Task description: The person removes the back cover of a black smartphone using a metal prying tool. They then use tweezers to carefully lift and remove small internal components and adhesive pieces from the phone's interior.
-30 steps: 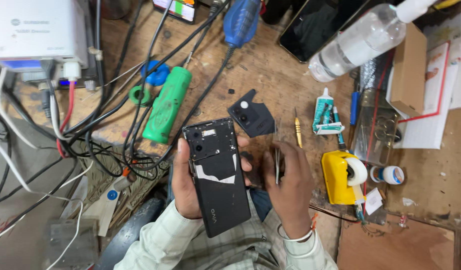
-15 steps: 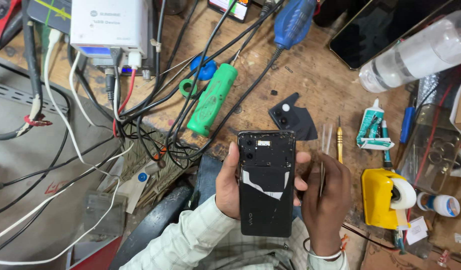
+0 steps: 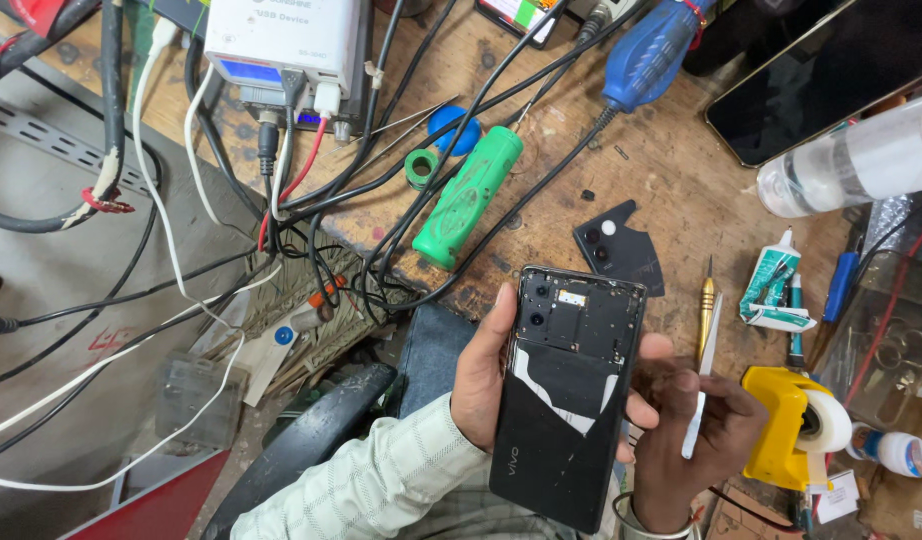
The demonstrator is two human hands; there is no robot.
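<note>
Far to my left sits the white box-shaped power unit (image 3: 286, 45) with its tangle of cables, and beside it the green ribbed plastic tool handle (image 3: 468, 197) lies on the worn wooden bench (image 3: 671, 170). My left hand (image 3: 486, 375) wraps around the black opened phone with its back cover off (image 3: 569, 385), thumb along its left edge, holding it upright over my lap. Just above it rests the small black camera-cover plate (image 3: 618, 250). My right hand (image 3: 696, 430) pinches slim metal tweezers (image 3: 703, 375) beside the phone — so I judge I'm mid-disassembly, and the next move calls for a steady, precise tip on the exposed upper section. The yellow tape dispenser (image 3: 786, 425) stands rightmost.
</note>
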